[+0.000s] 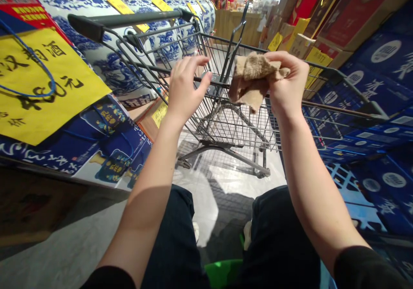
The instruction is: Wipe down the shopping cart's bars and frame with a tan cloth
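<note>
My right hand (288,80) is closed on a crumpled brown cloth (253,73), which hangs from its fingers over the shopping cart (237,127). Nothing is in my left hand (189,84); its fingers are apart, with the thumb and forefinger near a dark rail of the cart. Whether that hand touches the rail I cannot tell. The cart is a dark wire basket on a metal frame, with its black handle bar (129,20) at the upper left.
Large blue-and-white jars (106,60) with red covers line the left side. Closer on the left are blue boxes and a yellow handwritten sign (48,82). Stacked blue cartons (374,73) rise on the right. Something green (224,274) lies low between my legs.
</note>
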`<state>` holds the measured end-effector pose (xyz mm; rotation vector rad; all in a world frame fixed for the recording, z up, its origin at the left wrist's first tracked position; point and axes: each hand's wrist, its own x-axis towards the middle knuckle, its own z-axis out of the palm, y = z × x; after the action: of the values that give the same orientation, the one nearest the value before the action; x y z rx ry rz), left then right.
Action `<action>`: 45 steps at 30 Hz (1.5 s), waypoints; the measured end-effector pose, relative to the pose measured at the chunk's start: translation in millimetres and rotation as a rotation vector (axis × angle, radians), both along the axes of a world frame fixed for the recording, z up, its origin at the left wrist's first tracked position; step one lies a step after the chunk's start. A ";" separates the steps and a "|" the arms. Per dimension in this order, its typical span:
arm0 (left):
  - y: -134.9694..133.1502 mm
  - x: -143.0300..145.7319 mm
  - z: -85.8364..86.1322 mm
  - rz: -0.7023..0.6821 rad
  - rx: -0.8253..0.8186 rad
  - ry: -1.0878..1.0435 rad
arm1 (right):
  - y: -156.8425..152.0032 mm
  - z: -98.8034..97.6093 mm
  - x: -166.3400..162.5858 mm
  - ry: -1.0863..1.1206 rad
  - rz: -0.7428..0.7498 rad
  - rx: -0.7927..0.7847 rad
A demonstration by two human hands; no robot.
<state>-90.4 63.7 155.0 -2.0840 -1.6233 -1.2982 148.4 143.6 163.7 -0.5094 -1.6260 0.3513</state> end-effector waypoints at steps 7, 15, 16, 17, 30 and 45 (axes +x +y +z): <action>18.1 -33.4 -27.6 0.218 -0.087 0.118 | -16.6 -3.0 -3.4 -0.320 -0.018 -0.036; 15.2 -27.9 -25.3 0.240 -0.051 0.094 | -30.3 -1.5 -3.9 -0.492 -0.089 -0.009; 15.1 -28.7 -24.6 0.237 -0.065 0.103 | -29.7 0.3 2.9 -0.511 -0.112 -0.009; 15.2 -29.6 -23.8 0.230 -0.080 0.116 | -30.0 2.1 8.9 -0.538 -0.136 -0.013; 9.8 -22.6 -11.3 0.165 -0.102 0.132 | -38.8 -22.7 -27.0 -0.677 -0.340 0.194; -6.5 -23.9 -7.1 0.115 -0.121 0.145 | -49.1 -43.6 98.8 -0.338 -0.674 0.106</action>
<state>-114.3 57.2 148.0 -2.0634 -1.7673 -1.0120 247.2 94.6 120.1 -1.0318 -1.6714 -0.3389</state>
